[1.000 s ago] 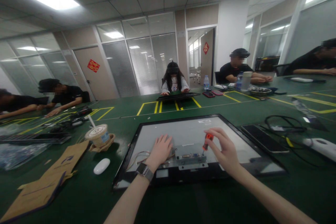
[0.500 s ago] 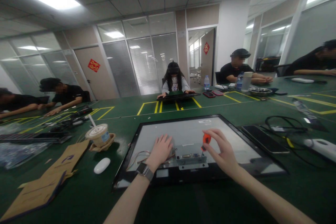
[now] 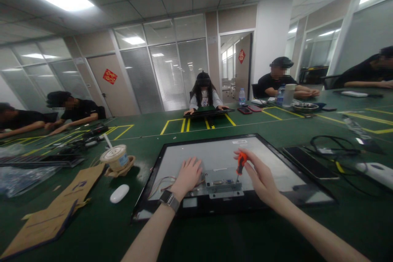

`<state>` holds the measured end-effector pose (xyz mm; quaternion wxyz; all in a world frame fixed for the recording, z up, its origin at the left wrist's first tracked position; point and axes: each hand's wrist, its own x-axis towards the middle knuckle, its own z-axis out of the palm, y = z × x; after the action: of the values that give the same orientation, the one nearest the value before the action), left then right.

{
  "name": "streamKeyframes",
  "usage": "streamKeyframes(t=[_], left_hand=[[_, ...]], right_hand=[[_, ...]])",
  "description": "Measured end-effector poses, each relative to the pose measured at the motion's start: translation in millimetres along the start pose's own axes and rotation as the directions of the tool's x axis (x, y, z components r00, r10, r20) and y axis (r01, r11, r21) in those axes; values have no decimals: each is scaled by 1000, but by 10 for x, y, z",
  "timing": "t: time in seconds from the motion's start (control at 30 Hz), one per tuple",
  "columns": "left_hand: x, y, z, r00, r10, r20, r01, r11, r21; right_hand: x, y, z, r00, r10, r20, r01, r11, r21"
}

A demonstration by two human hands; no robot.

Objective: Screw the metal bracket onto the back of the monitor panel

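Note:
A flat display panel (image 3: 211, 150) with a black frame and grey back lies on the table in front of me. On its near middle sits a metal bracket (image 3: 225, 191) with connector ports. My right hand (image 3: 261, 176) has its thumb and fingers around the orange-and-black handle of a screwdriver (image 3: 242, 160). The screwdriver stands slightly tilted, its tip down at the bracket's right side. To the left of the bracket, my left hand (image 3: 188, 175) rests flat on the panel with fingers stretched out. Thin wires (image 3: 159, 184) run beside and partly under that hand.
Left of the panel are a white mouse (image 3: 119, 193), a drink cup with a straw (image 3: 115, 159) and brown cardboard (image 3: 58, 208). A phone (image 3: 308, 163) and black cables (image 3: 334, 138) lie to the right. Several people sit around the green table (image 3: 147, 131).
The fingers of my right hand have shifted around the screwdriver handle, showing more of it. The screwdriver's tip stays at the bracket. My left hand has not moved.

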<state>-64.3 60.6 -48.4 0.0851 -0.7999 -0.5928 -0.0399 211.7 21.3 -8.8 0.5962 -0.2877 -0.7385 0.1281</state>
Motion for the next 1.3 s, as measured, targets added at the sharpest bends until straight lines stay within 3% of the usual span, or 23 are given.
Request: streamKeyframes(t=[0.27,0.5,0.77,1.0,1.3], left_hand=[[4,-3,-3,1000,-11,-3,11,1000,-13],[1,-4,0,1000,1,-4,-1,1000,-7],[2,-2,-4,1000,0,-5,0,1000,-10],[4,7,2,1000,-4,-12,4,1000,5],[4,-20,41,999,23,-25,-23,1000,9]], right_hand=[[52,-80,-27,999,-43,-11,42,994,-100],[86,-96,-10,983,-112,-147,88,982,-165],[47,-73,-52,993,-100,-58,93,990,-107],[92,-106,-20,979,-128,-158,100,980,-172],[78,-103,-34,981,-132,-145,109,982,-155]])
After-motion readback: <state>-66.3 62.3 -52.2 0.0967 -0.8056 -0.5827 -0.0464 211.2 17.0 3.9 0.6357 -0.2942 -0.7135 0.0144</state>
